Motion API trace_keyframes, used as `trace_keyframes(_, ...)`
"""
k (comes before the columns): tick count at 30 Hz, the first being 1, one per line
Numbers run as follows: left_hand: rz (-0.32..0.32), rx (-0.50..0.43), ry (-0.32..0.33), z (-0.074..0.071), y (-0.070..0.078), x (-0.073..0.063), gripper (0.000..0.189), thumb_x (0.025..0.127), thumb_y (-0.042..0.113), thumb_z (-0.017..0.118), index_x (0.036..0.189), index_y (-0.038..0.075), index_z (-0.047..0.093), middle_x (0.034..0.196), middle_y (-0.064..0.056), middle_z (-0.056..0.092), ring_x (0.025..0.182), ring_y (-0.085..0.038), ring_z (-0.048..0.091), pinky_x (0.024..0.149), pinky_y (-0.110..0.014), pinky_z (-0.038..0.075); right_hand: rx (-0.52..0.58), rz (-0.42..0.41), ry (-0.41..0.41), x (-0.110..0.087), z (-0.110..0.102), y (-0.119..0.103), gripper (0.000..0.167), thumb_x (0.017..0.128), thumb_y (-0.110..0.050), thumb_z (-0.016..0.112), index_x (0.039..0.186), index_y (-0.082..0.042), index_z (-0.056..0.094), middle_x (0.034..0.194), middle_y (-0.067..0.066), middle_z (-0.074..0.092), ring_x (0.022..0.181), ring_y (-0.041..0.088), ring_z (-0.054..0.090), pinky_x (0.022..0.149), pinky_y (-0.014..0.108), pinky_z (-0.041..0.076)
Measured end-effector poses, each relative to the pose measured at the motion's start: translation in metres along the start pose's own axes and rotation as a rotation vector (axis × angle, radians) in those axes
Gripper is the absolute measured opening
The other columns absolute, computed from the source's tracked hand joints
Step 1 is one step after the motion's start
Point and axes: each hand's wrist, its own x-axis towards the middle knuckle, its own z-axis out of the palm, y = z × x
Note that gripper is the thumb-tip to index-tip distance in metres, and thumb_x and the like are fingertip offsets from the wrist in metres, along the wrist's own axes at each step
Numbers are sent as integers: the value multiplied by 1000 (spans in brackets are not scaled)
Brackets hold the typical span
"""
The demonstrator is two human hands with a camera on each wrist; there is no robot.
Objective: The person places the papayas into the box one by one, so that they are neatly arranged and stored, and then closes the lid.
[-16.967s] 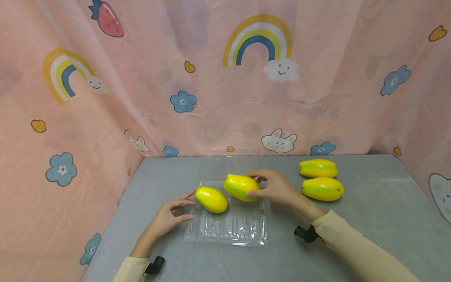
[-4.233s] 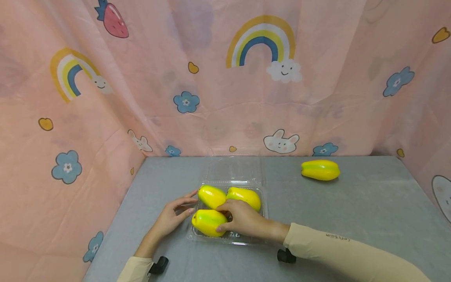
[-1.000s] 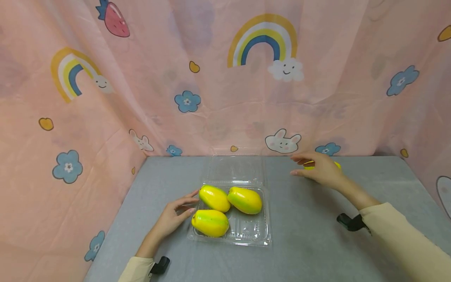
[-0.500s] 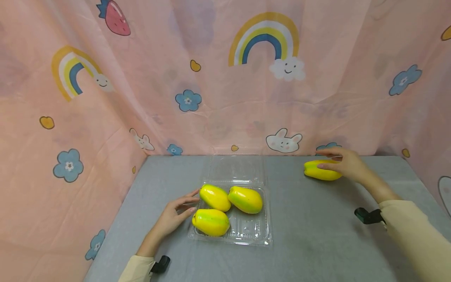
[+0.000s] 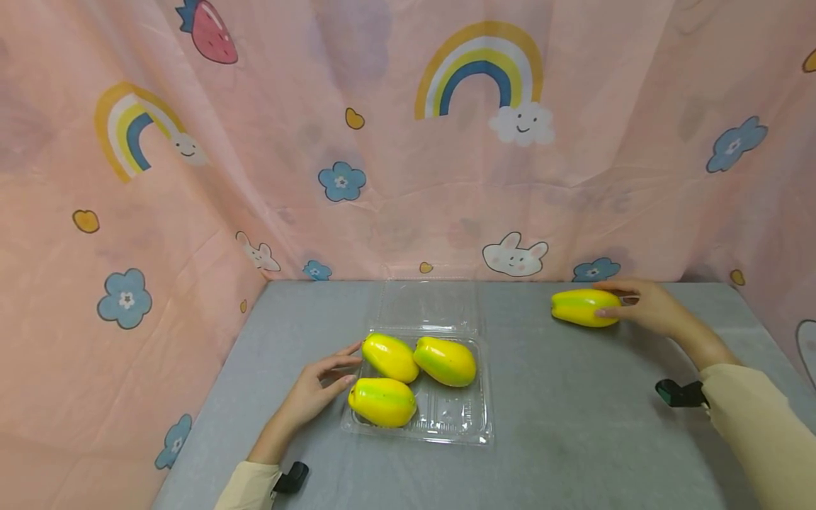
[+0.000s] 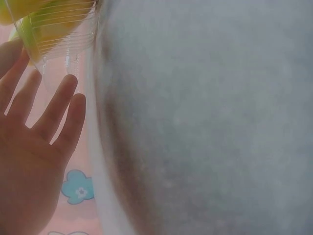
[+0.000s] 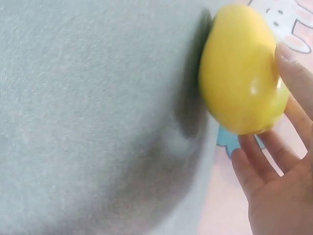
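Note:
At the table's back right lies a yellow-green papaya [image 5: 576,307]. My right hand [image 5: 656,309] grips its right end, thumb on the near side and fingers on the far side. In the right wrist view this papaya [image 7: 239,68] sits between the thumb and the fingers. Three more papayas rest in a clear plastic clamshell box [image 5: 455,414]: one back left [image 5: 390,358], one back right [image 5: 446,361], one front left [image 5: 382,402]. My left hand [image 5: 306,393] touches the box's left edge with extended fingers. Seen from the left wrist, those fingers [image 6: 61,105] are spread by the clear wall.
The clamshell's clear lid [image 5: 426,306] stands raised behind its base. A grey cloth covers the table [image 5: 561,439]. Pink patterned curtain [image 5: 382,227] closes off the back and both sides. A black wrist camera [image 5: 678,393] hangs below the right sleeve.
Over the longer span, two papayas went from the right side into the box. Lately my right hand moved right, then lowered onto the last papaya's right end. My left hand stayed put.

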Motion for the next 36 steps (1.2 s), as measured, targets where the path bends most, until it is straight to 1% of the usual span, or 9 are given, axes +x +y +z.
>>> trace_keyframes(7,9,3,2,1,1,-1,31,96,24,66,126,24,66,153,0,49,141,-27,47,99,-41,53,25,10,-11,-1,2,8,73,90,-44,69,146,-5,46,150,28,41,132,46,44,106,62,37)
trace_keyframes(11,7,2,3,0,1,-1,30,96,23,65,126,24,66,153,0,49,142,-27,46,99,-42,53,6,15,5,0,3,10,73,90,-47,69,146,-7,47,150,26,42,130,42,46,104,55,42)
trace_keyframes(13,7,1,4,0,1,-1,30,96,23,65,126,24,66,153,0,49,142,-27,46,99,-43,53,1,17,12,0,3,11,73,90,-48,68,146,-7,47,150,26,43,129,41,47,103,54,43)
trace_keyframes(17,3,-3,2,0,-1,-1,30,96,23,65,126,25,66,153,0,49,142,-27,46,100,-44,53,7,22,18,-1,3,12,73,90,-49,68,146,-7,48,150,26,43,129,41,47,102,55,43)
trace_keyframes(22,7,-3,3,1,-3,-1,30,96,22,66,126,24,66,153,-1,49,142,-28,46,99,-46,53,5,30,24,-1,5,12,73,90,-50,68,146,-8,48,149,25,45,128,41,48,100,53,45)
trace_keyframes(24,9,-1,5,1,-3,-2,30,96,22,66,126,24,66,153,-1,49,142,-28,46,99,-45,53,15,22,21,-1,5,12,73,90,-48,69,146,-6,48,149,27,45,129,43,47,100,55,45)
trace_keyframes(32,19,1,0,0,2,-1,31,96,22,65,127,23,66,153,-1,49,141,-27,47,99,-42,53,18,40,26,-4,4,8,74,90,-50,68,147,-7,47,150,26,45,130,42,48,102,55,43)
trace_keyframes(33,19,1,0,0,2,-1,31,96,22,65,127,23,66,153,-1,49,141,-27,47,99,-42,53,18,41,27,-4,3,7,74,90,-50,68,147,-7,47,149,26,45,130,43,48,101,54,44)
trace_keyframes(36,20,2,0,-1,2,-1,31,96,22,65,127,22,66,153,-1,49,141,-27,46,98,-41,53,14,41,32,-5,4,5,75,89,-51,68,146,-7,48,148,25,47,129,42,49,96,37,50)
